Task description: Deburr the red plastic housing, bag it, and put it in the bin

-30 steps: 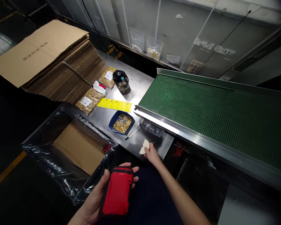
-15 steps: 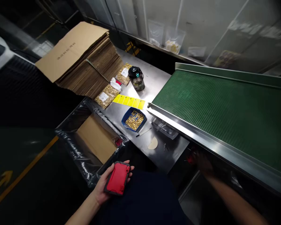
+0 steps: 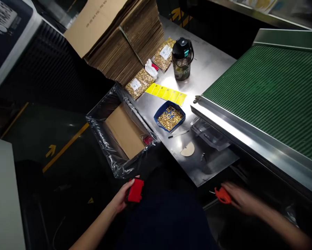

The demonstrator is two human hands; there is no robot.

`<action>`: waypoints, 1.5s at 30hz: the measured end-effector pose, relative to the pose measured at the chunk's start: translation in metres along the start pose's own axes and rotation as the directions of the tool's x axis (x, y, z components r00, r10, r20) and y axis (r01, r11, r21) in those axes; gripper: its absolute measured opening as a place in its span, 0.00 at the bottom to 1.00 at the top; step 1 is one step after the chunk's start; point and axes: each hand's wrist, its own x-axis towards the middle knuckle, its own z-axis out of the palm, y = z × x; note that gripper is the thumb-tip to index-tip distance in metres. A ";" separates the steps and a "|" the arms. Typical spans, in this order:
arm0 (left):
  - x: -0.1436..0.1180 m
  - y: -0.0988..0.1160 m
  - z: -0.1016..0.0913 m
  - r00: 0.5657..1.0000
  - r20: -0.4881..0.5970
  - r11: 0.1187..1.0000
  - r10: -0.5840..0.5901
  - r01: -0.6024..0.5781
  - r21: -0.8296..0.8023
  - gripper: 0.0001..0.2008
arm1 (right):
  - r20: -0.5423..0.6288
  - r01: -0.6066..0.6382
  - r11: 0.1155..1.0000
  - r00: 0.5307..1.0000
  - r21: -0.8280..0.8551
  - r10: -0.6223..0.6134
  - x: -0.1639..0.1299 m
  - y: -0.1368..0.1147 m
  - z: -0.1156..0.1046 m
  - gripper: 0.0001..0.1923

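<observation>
My left hand (image 3: 121, 197) is closed around a red-and-black case (image 3: 135, 190) with a hard, flat shape, below the near corner of a plastic-lined box (image 3: 126, 133). The case is tilted, so mostly its red face shows. Over on the right, below the conveyor's edge, my right hand (image 3: 240, 198) is wrapped round an orange-handled tool (image 3: 222, 196). A thin pale tip sticks out of the tool to the left. Motion blur and shadow hide its exact kind.
A steel table (image 3: 205, 173) bears a blue tray (image 3: 156, 119) of small golden pieces, a pen (image 3: 178, 134), a round beige disc (image 3: 187, 149), yellow labels (image 3: 166, 93), a drink bottle (image 3: 182, 60) and a cardboard stack (image 3: 135, 38). A green conveyor belt (image 3: 270, 90) runs along the right.
The view has shifted, with the table appearing larger and farther right. The red case has turned in my left hand. My right hand and the orange tool have come out of the shadow.
</observation>
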 end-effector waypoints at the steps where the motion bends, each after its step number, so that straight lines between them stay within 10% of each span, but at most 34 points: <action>1: 0.005 -0.006 -0.004 1.000 0.014 1.000 -0.001 0.001 0.013 0.29 | 0.054 0.085 0.996 0.995 0.026 -0.087 -0.004 -0.026 -0.013 0.29; 6: 0.027 -0.060 -0.015 0.995 0.091 0.996 -0.050 0.044 0.073 0.32 | 0.333 0.154 0.981 0.925 0.116 -0.185 0.018 -0.176 -0.053 0.11; 12: 0.035 -0.151 -0.032 0.987 0.142 0.995 -0.077 0.068 0.068 0.32 | 0.492 0.121 0.992 0.866 -0.041 -0.086 0.043 -0.271 0.011 0.14; 26: 0.025 -0.234 -0.072 0.940 0.339 0.996 -0.034 0.060 -0.068 0.32 | 0.707 -0.073 0.972 0.675 -0.222 0.212 0.042 -0.290 0.039 0.11; 33: 0.035 -0.247 -0.070 0.915 0.332 0.947 0.228 -0.288 0.142 0.56 | 0.794 -0.188 0.945 0.512 -0.267 0.326 0.094 -0.289 0.013 0.06; 37: 0.038 -0.247 -0.067 0.845 0.431 0.889 0.316 -0.422 0.177 0.54 | 0.811 -0.189 0.930 0.455 -0.317 0.369 0.126 -0.303 0.014 0.07; 41: 0.039 -0.249 -0.078 0.862 0.396 0.889 0.317 -0.416 0.193 0.57 | 0.787 -0.156 0.920 0.479 -0.360 0.389 0.129 -0.317 0.021 0.09; 45: 0.042 -0.252 -0.093 0.939 0.204 0.945 0.276 -0.304 0.123 0.43 | 0.666 -0.135 0.879 0.603 -0.457 0.439 0.112 -0.314 0.031 0.11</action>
